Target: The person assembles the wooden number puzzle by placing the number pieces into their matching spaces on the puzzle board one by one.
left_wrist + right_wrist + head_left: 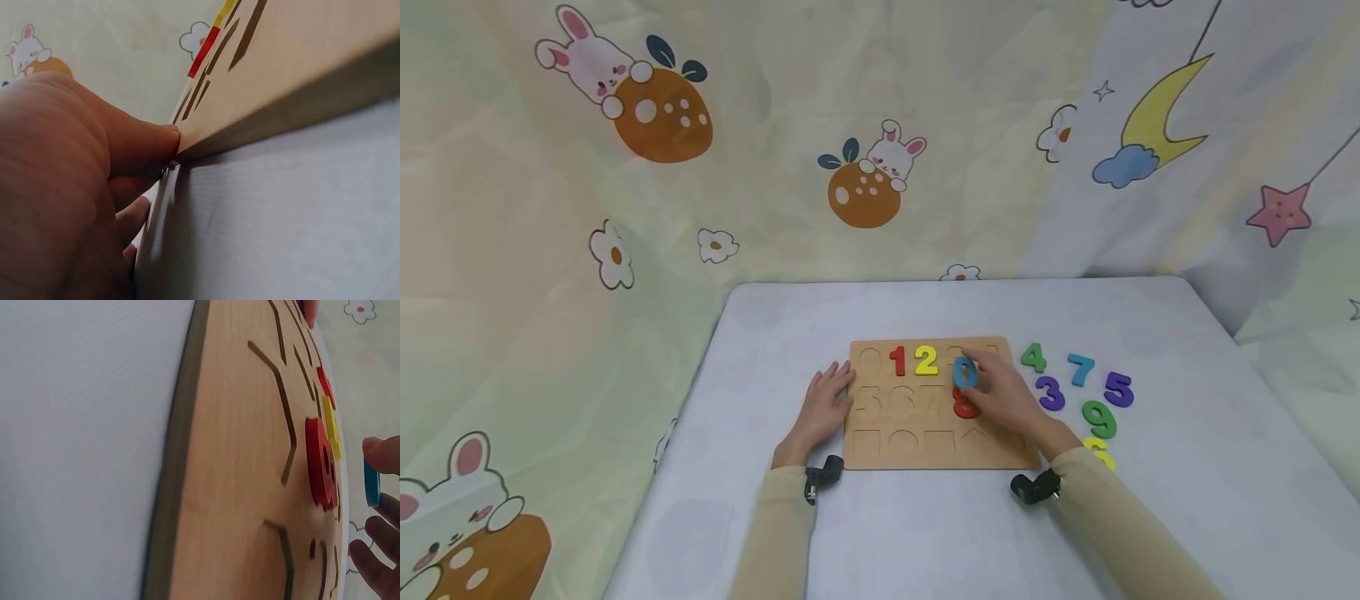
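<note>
My right hand (1007, 398) pinches a blue number 0 (965, 372) above the right part of a wooden number puzzle board (872, 454). In the right wrist view the blue piece (372, 482) is held edge-on, apart from the board, between thumb and fingers. My left hand (823, 406) lies at the board's left edge, fingers stretched out; its thumb (147, 140) touches the board's edge in the left wrist view. A red 1 (898, 361) and a yellow 2 (927, 361) sit in the top row. A red 8 (966, 406) stands proud of the board's surface.
Right of the board lie loose numbers: a green 4 (1033, 357), purple 3 (1050, 393), blue 7 (1081, 369), purple 5 (1119, 389), green 9 (1100, 419) and a yellow piece (1099, 452) partly hidden by the right arm. All rest on a white-covered table (917, 533).
</note>
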Demonstrator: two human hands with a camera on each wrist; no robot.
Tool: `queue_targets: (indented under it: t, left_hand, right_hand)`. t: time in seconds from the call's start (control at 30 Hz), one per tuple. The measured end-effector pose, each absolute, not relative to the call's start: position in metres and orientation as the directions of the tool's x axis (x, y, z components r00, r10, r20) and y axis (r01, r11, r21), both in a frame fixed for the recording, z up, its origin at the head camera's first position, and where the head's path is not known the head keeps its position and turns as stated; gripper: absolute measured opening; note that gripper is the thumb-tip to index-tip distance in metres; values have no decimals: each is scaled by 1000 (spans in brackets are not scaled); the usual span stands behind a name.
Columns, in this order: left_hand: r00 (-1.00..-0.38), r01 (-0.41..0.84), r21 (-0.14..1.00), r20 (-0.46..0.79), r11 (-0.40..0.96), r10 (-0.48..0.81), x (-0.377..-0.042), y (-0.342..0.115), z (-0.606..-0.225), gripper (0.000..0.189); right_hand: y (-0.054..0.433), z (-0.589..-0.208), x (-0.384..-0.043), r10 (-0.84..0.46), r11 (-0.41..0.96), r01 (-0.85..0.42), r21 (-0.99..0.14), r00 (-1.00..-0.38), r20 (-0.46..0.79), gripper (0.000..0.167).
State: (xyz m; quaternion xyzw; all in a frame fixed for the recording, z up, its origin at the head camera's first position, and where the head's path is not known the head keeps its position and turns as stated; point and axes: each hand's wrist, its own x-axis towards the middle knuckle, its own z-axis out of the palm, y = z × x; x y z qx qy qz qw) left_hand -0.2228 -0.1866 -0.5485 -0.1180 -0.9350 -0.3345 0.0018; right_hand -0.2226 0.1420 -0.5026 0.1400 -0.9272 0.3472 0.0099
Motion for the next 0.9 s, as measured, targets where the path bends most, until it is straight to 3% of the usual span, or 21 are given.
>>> queue_targets:
  t: [0.27, 0.53, 0.9]
  left_hand:
    - [-976, 209, 624, 80, 753, 205, -223, -187, -547, 47]
    - [-969, 235, 598, 87, 766, 230, -223, -183, -548, 44]
    - [-975, 206, 604, 58, 770, 215, -222, -183, -546, 44]
  right_hand:
    - [123, -509, -232, -290, 724, -309, -617, -948, 134, 66]
    - [114, -522, -235, -227, 745, -243, -622, -968, 107, 70]
    - [102, -520, -239, -235, 738, -257, -624, -965, 120, 66]
